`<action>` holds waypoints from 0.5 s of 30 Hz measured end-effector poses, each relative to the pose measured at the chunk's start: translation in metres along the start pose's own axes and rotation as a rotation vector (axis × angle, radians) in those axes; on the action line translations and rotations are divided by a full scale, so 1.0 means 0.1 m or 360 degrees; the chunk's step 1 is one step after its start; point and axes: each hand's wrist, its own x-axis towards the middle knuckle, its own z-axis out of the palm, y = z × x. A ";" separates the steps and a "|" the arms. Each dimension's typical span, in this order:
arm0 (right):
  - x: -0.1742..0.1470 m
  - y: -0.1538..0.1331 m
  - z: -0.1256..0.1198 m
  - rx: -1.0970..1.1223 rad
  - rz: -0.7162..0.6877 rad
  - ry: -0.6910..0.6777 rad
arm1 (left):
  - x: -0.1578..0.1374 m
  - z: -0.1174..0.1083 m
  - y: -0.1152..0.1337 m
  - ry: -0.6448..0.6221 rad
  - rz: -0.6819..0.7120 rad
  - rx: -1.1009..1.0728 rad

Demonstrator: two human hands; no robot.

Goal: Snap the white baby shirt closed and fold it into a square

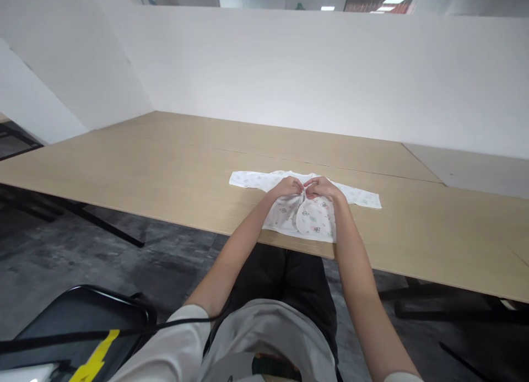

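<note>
White top point(318, 219), ctr partly hidden; L fingers point(297, 186), R fingers point(313, 187) pinching it, detail unclear.

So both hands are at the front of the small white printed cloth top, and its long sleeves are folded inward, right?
Not quite: the head view shows the long sleeves spread outward to either side. The left hand and right hand are at the front of the top.
</note>
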 end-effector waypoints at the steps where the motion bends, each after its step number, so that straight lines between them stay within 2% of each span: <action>1: 0.00 0.01 0.00 0.0015 -0.0012 -0.0021 | 0.00 0.00 0.01 0.0012 0.0003 -0.0001; 15: 0.04 0.03 0.04 -0.0055 -0.0036 0.0053 | 0.02 0.01 0.00 0.0147 -0.0018 -0.0168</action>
